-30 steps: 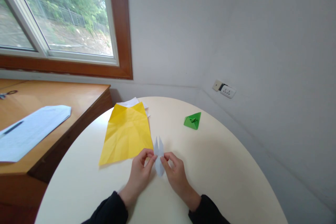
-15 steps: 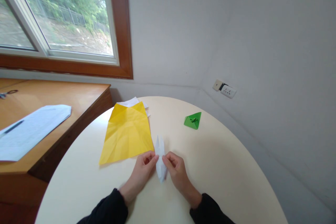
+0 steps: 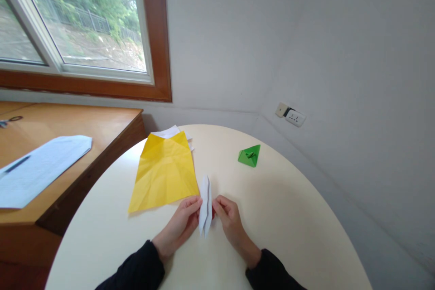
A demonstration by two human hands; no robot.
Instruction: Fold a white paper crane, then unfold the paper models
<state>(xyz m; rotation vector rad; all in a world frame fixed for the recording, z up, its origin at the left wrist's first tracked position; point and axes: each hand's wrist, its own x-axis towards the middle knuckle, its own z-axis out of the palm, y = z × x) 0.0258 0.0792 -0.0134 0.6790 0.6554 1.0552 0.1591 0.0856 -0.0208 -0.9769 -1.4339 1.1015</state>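
Observation:
A narrow, folded piece of white paper [image 3: 205,206] stands lengthwise between my hands, just above the round table, with pointed ends and a slit down its lower part. My left hand [image 3: 185,217] pinches its left edge, thumb in front and the other fingers partly hidden. On the opposite edge, my right hand [image 3: 230,219] is closed, with thumb and forefinger at the paper and some fingertips behind it. Close to my left hand lies a creased yellow sheet of paper [image 3: 165,174]. Farther off to the right sits a small folded green paper piece [image 3: 250,156].
White paper sheets [image 3: 169,132] stick out beneath the yellow one on the round cream table [image 3: 288,231]. At left, a wooden desk [image 3: 105,120] holds scissors [image 3: 12,120], papers [image 3: 57,158] and a pen [image 3: 16,164]. Behind are a wall socket [image 3: 295,117] and a window.
The folded white paper has turned between my hands, showing a side with a long slit and shifting slightly left. My right thumb has slid back to its edge.

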